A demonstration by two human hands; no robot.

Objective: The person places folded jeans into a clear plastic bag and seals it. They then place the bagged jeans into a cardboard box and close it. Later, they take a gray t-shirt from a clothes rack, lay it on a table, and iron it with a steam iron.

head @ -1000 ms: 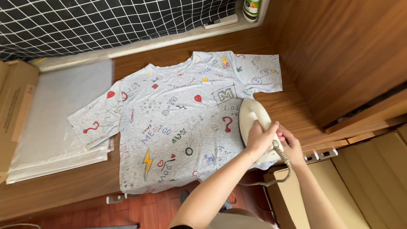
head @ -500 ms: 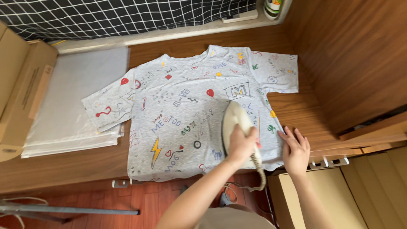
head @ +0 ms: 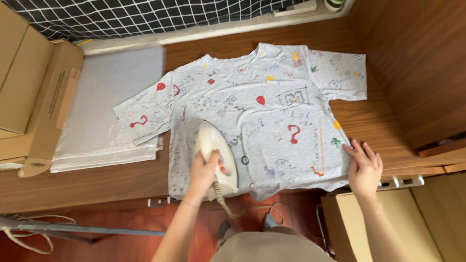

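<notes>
A light grey t-shirt with colourful doodle prints lies spread flat on a wooden tabletop. My left hand grips the handle of a cream-white clothes iron, which rests on the lower left part of the shirt, tip pointing away from me. Its cord hangs off the table's near edge. My right hand lies flat, fingers spread, on the shirt's lower right hem, at the table edge.
A stack of clear plastic bags lies left of the shirt, partly under its sleeve. Cardboard boxes stand at the far left. A dark grid-pattern cloth runs along the back. A wooden wall panel closes off the right.
The iron has slid leftward across the shirt, from its right side to the lower left. My right hand came off the iron and now presses the right hem.
</notes>
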